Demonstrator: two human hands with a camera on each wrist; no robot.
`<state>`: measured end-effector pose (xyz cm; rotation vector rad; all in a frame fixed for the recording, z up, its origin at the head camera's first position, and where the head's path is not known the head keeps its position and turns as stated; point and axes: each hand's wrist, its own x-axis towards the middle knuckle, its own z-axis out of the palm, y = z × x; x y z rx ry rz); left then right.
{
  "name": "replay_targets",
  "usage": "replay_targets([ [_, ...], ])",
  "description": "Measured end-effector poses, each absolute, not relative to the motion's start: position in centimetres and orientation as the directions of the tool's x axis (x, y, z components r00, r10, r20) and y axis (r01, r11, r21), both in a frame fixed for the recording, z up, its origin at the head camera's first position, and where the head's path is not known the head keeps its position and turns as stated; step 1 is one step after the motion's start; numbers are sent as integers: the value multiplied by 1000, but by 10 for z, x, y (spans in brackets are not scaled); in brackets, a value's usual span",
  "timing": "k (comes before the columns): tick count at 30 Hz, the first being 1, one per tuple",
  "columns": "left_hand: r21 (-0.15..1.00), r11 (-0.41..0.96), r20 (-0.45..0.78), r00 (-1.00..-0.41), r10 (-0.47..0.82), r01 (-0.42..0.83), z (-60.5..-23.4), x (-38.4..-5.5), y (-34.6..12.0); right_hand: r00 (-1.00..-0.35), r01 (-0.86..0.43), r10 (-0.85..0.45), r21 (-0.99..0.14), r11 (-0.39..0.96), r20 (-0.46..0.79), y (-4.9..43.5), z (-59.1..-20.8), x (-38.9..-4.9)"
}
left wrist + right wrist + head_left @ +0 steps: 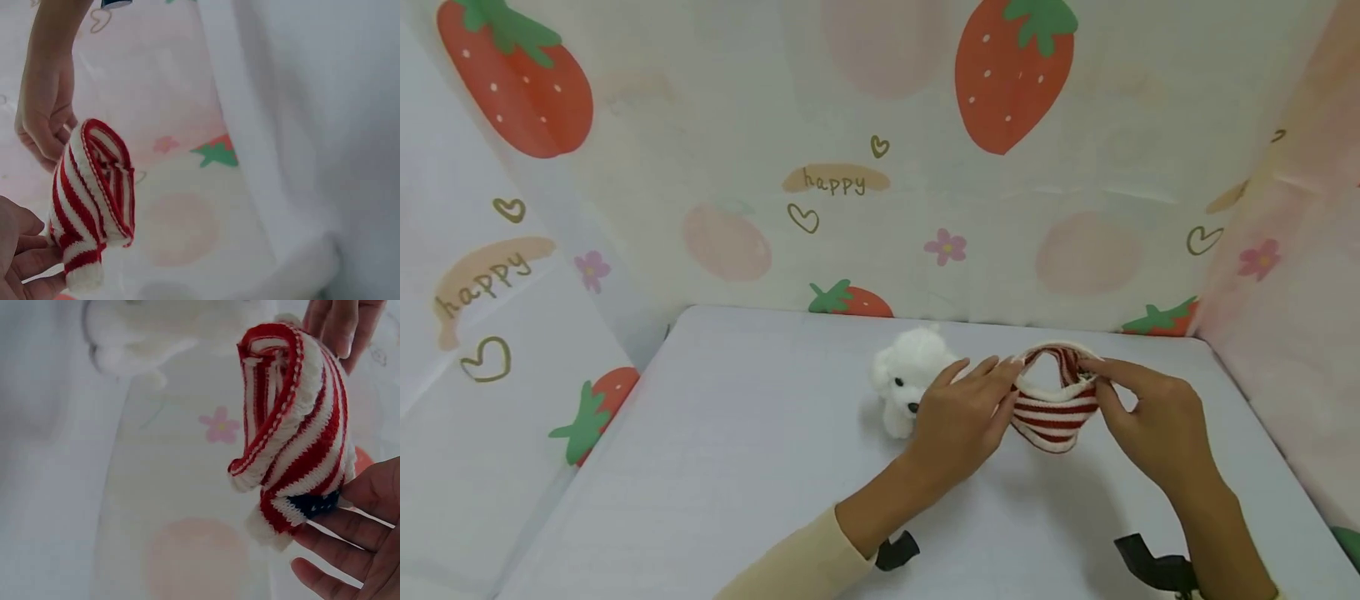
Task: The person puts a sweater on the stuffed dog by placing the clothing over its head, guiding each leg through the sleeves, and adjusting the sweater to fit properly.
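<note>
A small knitted sweater with red and white stripes is held up above the table by both hands. My left hand pinches its left edge. On the opposite side, thumb and fingers of my right hand pinch the rim. The sweater's white-trimmed opening gapes between them. A short white-cuffed sleeve shows by the left fingers in the left wrist view. In the right wrist view, a navy patch lies near the right fingers. A white plush dog stands behind my left hand, which partly covers it.
The white tabletop carries the plush dog. A strawberry-print sheet rises along the back and both sides of the table. Black wrist-camera mounts stick out from both wrists, low in the head view.
</note>
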<state>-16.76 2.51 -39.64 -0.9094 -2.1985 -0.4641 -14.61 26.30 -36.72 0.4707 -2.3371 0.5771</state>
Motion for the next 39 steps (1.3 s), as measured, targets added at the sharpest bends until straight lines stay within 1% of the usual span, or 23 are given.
replay_targets([
  [5, 5, 739, 763, -480, 432, 673, -383, -167, -2, -671, -520, -214, -244, 819, 710, 234, -356, -150],
  [8, -12, 769, 777, -478, 410, 639, -376, -168, -18, -654, -561, -239, -248, 790, 717, 216, -350, -156],
  [14, 8, 808, 786, -503, 359, 589, -369, -173, -50, -646, -616, -281, -267, 741, 709, 183, -348, -168],
  [21, 15, 825, 808, -493, 323, 565, -368, -177, -75, -638, -637, -324, -242, 732, 698, 156, -349, -181],
  [25, 31, 837, 803, -512, 305, 547, -371, -180, -82, -634, -641, -344, -223, 734, 693, 145, -346, -187],
  [30, 54, 849, 784, -549, 291, 526, -378, -183, -85, -651, -623, -348, -212, 753, 674, 137, -345, -192],
  [33, 58, 856, 773, -565, 287, 514, -381, -186, -86, -675, -611, -347, -229, 758, 652, 134, -347, -195],
  [36, 69, 856, 763, -580, 286, 512, -383, -188, -87, -701, -598, -329, -270, 755, 632, 133, -350, -197],
  [39, 84, 852, 757, -590, 282, 516, -385, -188, -87, -688, -611, -284, -322, 723, 668, 135, -355, -197],
])
